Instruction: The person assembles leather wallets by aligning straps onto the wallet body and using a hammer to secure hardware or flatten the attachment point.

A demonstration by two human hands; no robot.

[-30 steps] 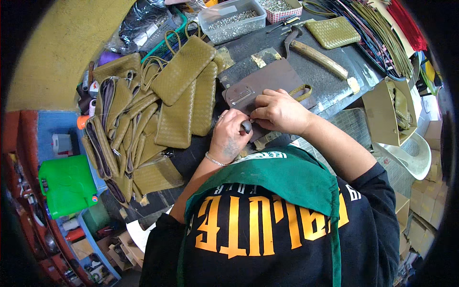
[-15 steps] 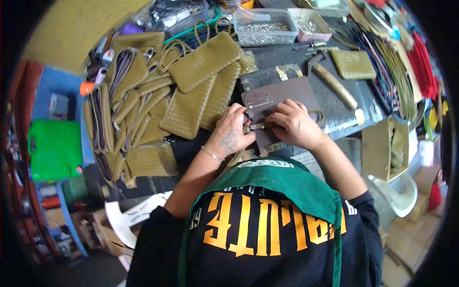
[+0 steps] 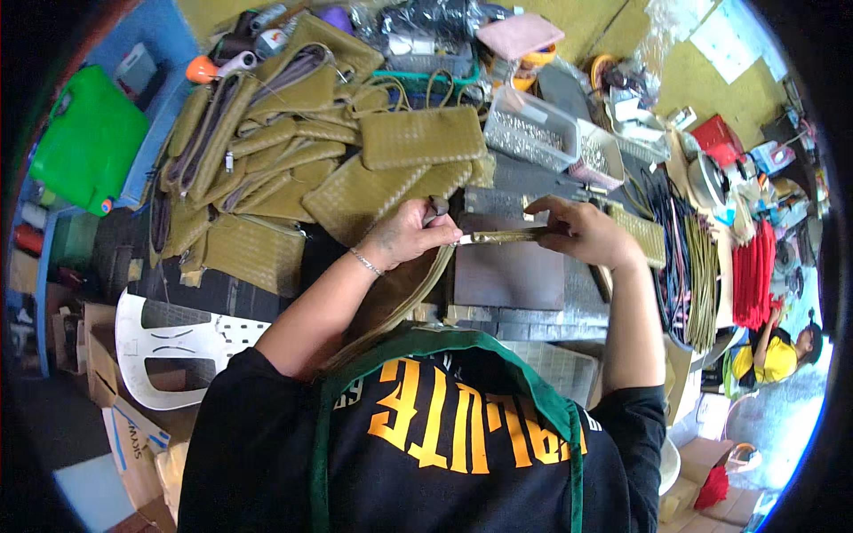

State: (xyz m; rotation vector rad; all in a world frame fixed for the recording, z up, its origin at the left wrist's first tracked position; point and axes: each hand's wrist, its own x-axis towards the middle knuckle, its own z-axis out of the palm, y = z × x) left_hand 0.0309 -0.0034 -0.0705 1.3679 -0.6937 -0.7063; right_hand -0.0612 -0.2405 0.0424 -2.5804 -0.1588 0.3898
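Observation:
Between my hands a narrow olive strap (image 3: 515,235) is stretched level, with a small silver metal fitting (image 3: 466,239) at its left end. My left hand (image 3: 404,238) is closed, thumb and fingers pinching by that fitting. A dark, rounded piece (image 3: 435,210) pokes up from its fingers; its kind I cannot make out. My right hand (image 3: 591,233) pinches the strap's other end. From under my left hand a long olive edge (image 3: 418,298) curves down toward my lap. Below the strap, a flat brown-grey board (image 3: 509,277) lies on the black worktable (image 3: 569,324).
Olive woven pouches (image 3: 422,138) are heaped at the left and back. Clear tubs of metal parts (image 3: 530,133) stand behind. To the right hang bundles of olive cords (image 3: 702,284) and red strands (image 3: 753,271). A white chair (image 3: 173,351) stands lower left; another person (image 3: 773,355) is far right.
Both hands have lifted off the board and moved apart, with the strap now drawn out between them. The view has turned, bringing the right side of the room into sight.

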